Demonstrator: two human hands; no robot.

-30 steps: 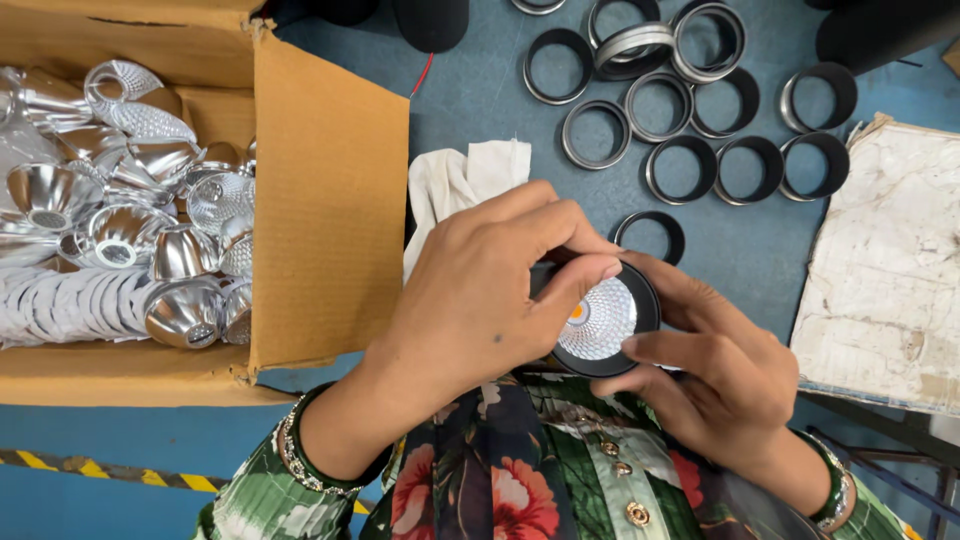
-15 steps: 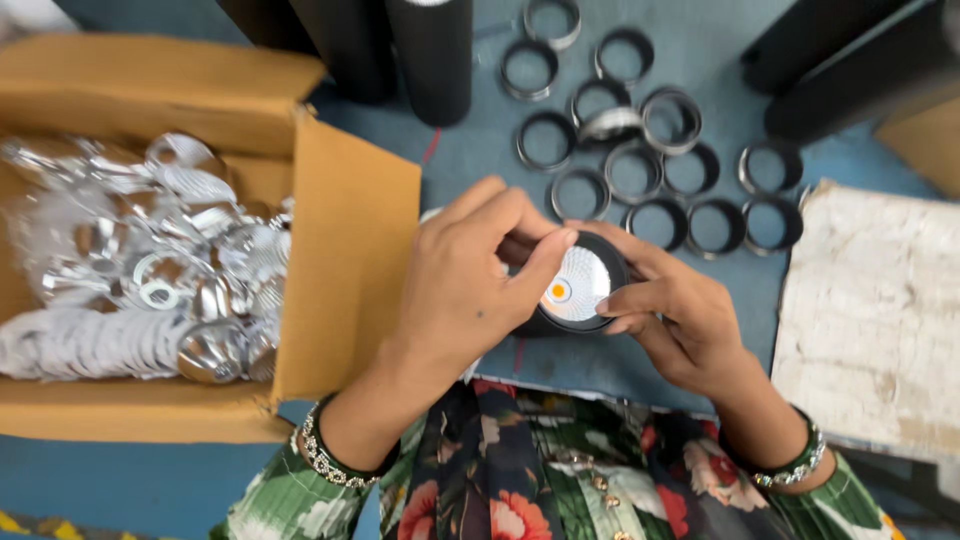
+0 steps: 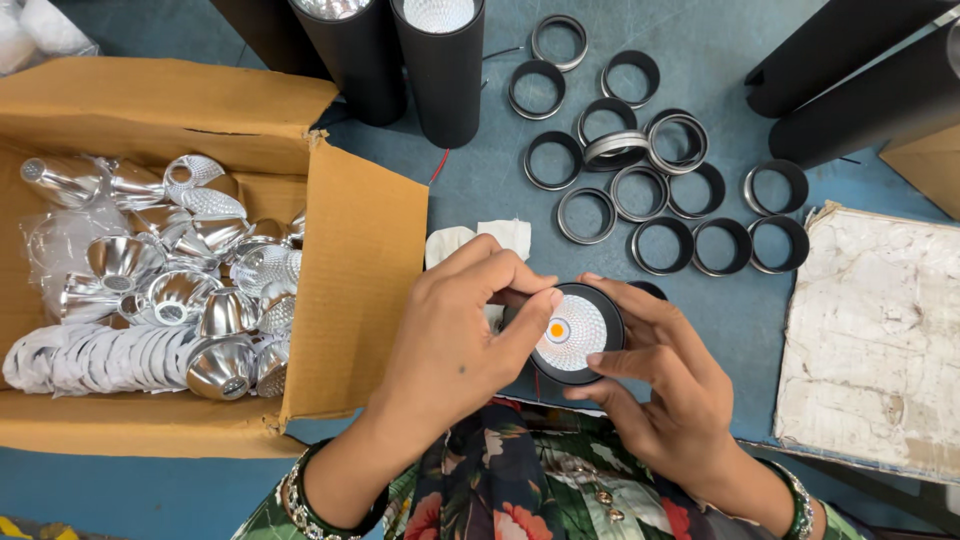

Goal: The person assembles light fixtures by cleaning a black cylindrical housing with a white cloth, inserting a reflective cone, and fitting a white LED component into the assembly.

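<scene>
I had both hands on the black lamp housing (image 3: 565, 333) near the middle: left hand (image 3: 455, 335) pinching its rim, right hand (image 3: 655, 385) cradling it. Seating the silver reflector (image 3: 570, 331) seemed underway; next needed even pressing.

Two hands, left (image 3: 450, 340) and right (image 3: 660, 395), share one round black lamp (image 3: 566, 333). Loose black rings (image 3: 660, 190) on the blue table (image 3: 480, 190): about fourteen (one half hidden behind the lamp). Two upright black tubes (image 3: 440, 60) stand at the far edge, two more (image 3: 860, 70) lie at the far right corner. One cardboard box (image 3: 360, 290) holds silver reflectors (image 3: 160, 290), too many to count.
</scene>
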